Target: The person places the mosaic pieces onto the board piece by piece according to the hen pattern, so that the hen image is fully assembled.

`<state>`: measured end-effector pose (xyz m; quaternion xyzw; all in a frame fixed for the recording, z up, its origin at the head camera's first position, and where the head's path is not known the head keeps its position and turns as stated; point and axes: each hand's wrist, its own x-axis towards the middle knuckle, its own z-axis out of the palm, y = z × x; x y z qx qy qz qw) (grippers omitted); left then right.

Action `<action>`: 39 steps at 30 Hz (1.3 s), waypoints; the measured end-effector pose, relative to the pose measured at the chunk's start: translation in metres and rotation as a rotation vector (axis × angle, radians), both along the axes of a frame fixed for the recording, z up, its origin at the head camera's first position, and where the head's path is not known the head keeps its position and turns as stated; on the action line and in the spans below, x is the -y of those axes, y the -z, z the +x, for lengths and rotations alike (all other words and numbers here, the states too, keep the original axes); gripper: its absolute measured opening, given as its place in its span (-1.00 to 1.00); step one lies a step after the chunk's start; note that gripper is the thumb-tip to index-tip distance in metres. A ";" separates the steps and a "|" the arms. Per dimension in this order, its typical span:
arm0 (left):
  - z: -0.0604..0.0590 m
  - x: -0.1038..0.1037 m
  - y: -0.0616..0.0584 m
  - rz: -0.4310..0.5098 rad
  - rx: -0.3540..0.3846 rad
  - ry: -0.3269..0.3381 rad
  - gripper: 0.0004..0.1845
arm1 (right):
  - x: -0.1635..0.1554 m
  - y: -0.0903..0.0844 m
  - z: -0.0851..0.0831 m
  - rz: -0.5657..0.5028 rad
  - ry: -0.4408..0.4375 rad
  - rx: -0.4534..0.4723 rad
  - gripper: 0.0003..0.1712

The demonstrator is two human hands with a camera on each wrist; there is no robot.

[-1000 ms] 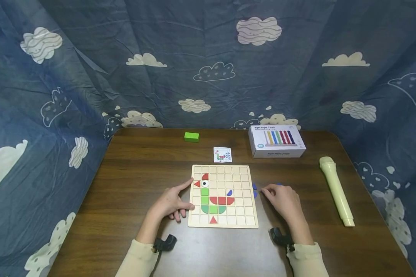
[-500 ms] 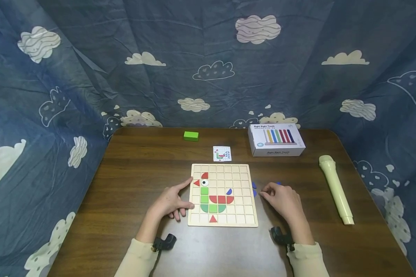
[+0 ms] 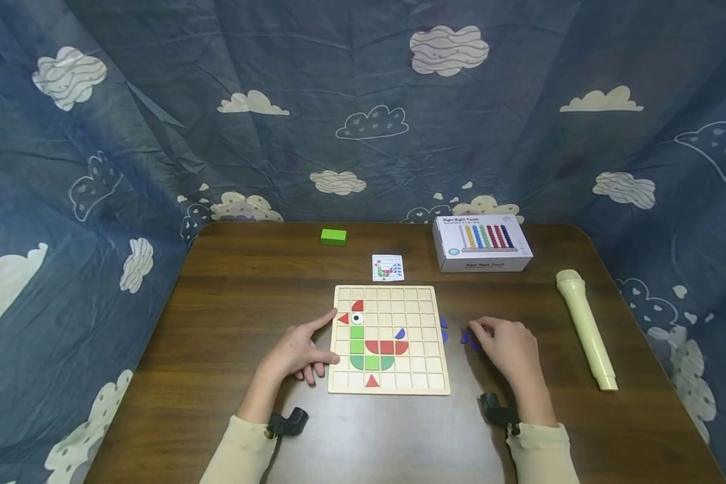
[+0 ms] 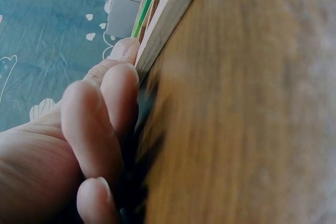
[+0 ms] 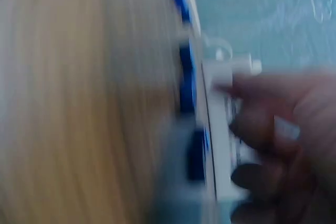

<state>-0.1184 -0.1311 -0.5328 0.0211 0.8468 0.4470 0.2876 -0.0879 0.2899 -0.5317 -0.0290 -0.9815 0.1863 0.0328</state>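
Observation:
The square wooden grid board (image 3: pixel 419 382) lies on the table, with red, green and blue flat pieces and a round eye piece set in its squares as a bird figure. My left hand (image 3: pixel 295 351) rests at the board's left edge, index finger and thumb spread along it; the other fingers are bent beneath. Right of the board my right hand (image 3: pixel 509 346) hovers by two loose blue pieces (image 3: pixel 465 338), fingers loosely bent with nothing visible in them. Two more blue pieces (image 3: pixel 444 323) lie against the board's right edge. The right wrist view is blurred.
A small picture card (image 3: pixel 388 268) with a bird pattern lies behind the board. A green block (image 3: pixel 333 237) and a white box (image 3: pixel 485 245) stand toward the back edge. On the right lies a long cream-coloured tube (image 3: pixel 587 329). A cloud-patterned curtain (image 3: pixel 266 161) surrounds the table.
My right hand has shifted to the right, away from the board. Two blue pieces now show just left of its fingertips. My left hand stays at the board's edge.

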 end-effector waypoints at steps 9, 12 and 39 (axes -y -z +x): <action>0.004 0.000 0.003 -0.001 0.004 0.002 0.10 | -0.010 -0.001 0.003 -0.048 -0.145 0.168 -0.62; 0.004 0.000 0.004 0.003 -0.001 0.005 0.09 | -0.007 -0.001 0.003 -0.016 -0.147 0.126 -0.68; -0.001 0.002 0.003 0.024 -0.002 0.005 0.09 | 0.074 -0.009 -0.053 -0.003 -0.312 -0.011 -0.69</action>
